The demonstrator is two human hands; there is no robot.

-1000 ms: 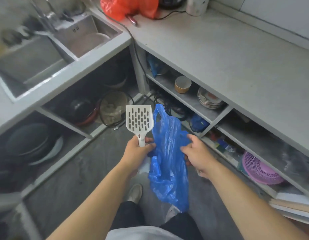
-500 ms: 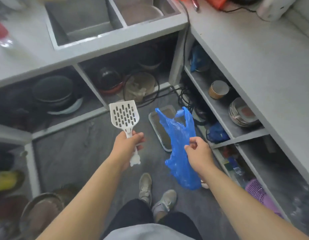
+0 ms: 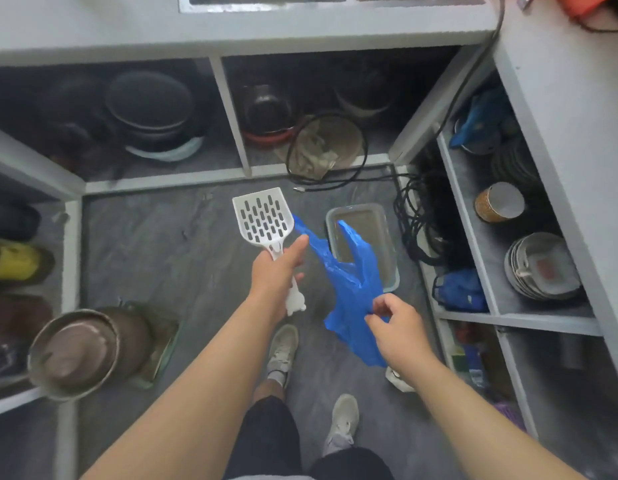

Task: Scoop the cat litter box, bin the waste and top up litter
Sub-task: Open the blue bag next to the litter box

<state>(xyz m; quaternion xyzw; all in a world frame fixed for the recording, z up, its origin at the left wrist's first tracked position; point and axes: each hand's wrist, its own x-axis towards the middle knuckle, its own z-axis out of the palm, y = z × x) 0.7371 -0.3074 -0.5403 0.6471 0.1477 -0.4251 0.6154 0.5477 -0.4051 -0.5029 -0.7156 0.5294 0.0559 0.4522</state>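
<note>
The head view looks straight down at a grey stone-patterned floor [image 3: 155, 258] hemmed in by grey desk [image 3: 231, 29] units with open shelves beneath. The left hand [image 3: 276, 271] has its fingers curled round the handle of a white slotted plastic litter scoop [image 3: 263, 216], the perforated blade pointing away from the body and the handle's end sticking out below the palm. The right hand [image 3: 399, 329] pinches a thin blue plastic bag [image 3: 352, 282] between thumb and fingertips; the bag hangs crumpled, its two handle loops splayed upward, one reaching just beside the scoop's blade. On the floor beyond the bag lies a shallow grey rectangular tray with a rounded rim [image 3: 390, 244], partly covered by the bag, close to the right-hand shelves. Whether it holds litter cannot be told. A tangle of black cable [image 3: 415, 216] lies just beside the tray. Stacked plates [image 3: 541, 265] and a patterned bowl [image 3: 499, 201] sit on the right shelf, dark pots [image 3: 151, 109] under the far desk, and a round metal basin [image 3: 75, 353] stands at the lower left. Two grey shoes [image 3: 283, 348] show below the arms.
</note>
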